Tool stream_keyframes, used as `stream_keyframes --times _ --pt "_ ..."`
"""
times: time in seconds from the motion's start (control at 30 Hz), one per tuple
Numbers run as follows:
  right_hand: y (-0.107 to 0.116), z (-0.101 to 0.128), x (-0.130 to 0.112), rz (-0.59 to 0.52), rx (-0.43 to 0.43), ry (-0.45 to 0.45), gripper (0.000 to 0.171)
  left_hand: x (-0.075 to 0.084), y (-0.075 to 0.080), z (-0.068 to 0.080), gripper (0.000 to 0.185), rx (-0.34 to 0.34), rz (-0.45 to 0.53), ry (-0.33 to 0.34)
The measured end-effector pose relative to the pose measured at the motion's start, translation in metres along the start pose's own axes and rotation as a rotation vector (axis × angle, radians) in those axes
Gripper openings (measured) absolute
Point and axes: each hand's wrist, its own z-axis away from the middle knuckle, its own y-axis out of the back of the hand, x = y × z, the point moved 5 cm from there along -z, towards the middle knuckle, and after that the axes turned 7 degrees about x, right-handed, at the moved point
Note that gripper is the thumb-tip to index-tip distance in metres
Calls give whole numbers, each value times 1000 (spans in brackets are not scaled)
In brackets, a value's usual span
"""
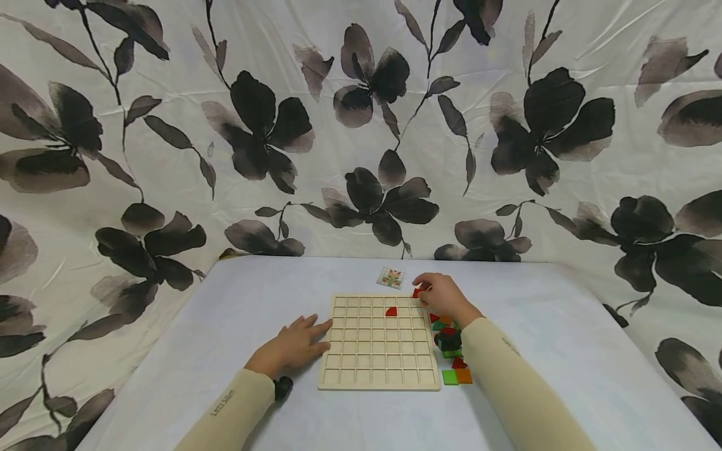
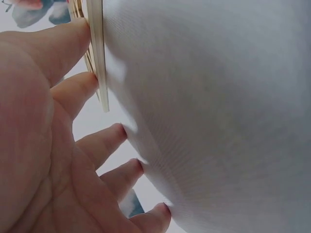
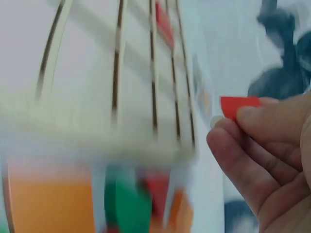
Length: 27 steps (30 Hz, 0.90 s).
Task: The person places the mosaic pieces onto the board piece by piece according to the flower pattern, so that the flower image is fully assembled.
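A wooden grid board [image 1: 380, 346] lies flat on the white table, divided into rows of square cells. One red quarter-circle tile [image 1: 392, 311] sits in a cell of its second row. My left hand [image 1: 294, 344] has its fingers spread, with the thumb and forefinger [image 2: 80, 90] against the board's left edge. Over the board's top right corner, my right hand [image 1: 445, 295] pinches a small red tile [image 3: 238, 105] between thumb and fingers. The fingers partly cover that tile's shape.
Colourful tiles [image 1: 449, 377] in green, orange and red lie heaped along the board's right side, partly under the right forearm. A small patterned card [image 1: 390, 277] lies beyond the board's far edge. Behind the table hangs a floral cloth [image 1: 361, 144].
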Motion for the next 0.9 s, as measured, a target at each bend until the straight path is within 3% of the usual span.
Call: stream_keyframes --times 0.17,0.43,0.9 --pt "-20 -5 -30 -89 -46 74 7 0 0 1 58 5 27 6" --pt "-56 -9 -61 -106 -142 120 15 1 1 3 58 -10 21 31" --pt "-79 -19 -88 31 -172 208 13 -1 -2 1 58 -9 7 40"
